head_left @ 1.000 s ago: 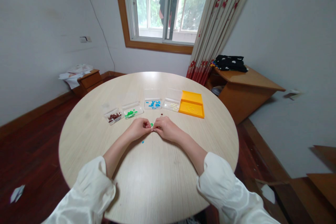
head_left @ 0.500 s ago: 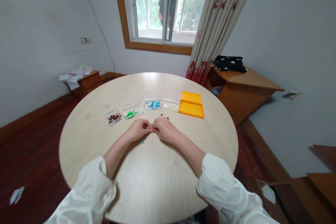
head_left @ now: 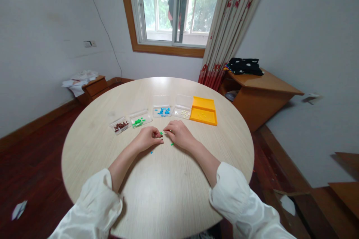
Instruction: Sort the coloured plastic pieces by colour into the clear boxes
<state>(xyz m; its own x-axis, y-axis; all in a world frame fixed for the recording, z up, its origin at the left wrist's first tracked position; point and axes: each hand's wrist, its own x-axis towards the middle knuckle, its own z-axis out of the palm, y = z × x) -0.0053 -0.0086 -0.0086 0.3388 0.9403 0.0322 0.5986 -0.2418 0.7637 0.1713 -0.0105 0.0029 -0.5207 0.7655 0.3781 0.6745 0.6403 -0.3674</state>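
Note:
My left hand (head_left: 147, 137) is curled at the table's middle, thumb and fingers closed around a small cluster of green and brown toy bricks (head_left: 161, 134). Just right of it, my right hand (head_left: 181, 134) is pinched. A tiny dark bit shows at its fingertips, too small to name. Below the right fingers lies a thin green brick (head_left: 172, 144). A single blue brick (head_left: 152, 152) rests below my left hand.
Beyond the hands, clear open boxes hold brown bricks (head_left: 121, 126), green bricks (head_left: 138, 122), blue bricks (head_left: 163, 112) and cream bricks (head_left: 184, 113). An open yellow case (head_left: 204, 118) stands at their right. All are on a round wooden table (head_left: 168, 190).
My right hand has shifted slightly up and away from my left, widening the gap. The green and brown cluster shows more, and a thin green brick is visible below the right fingers.

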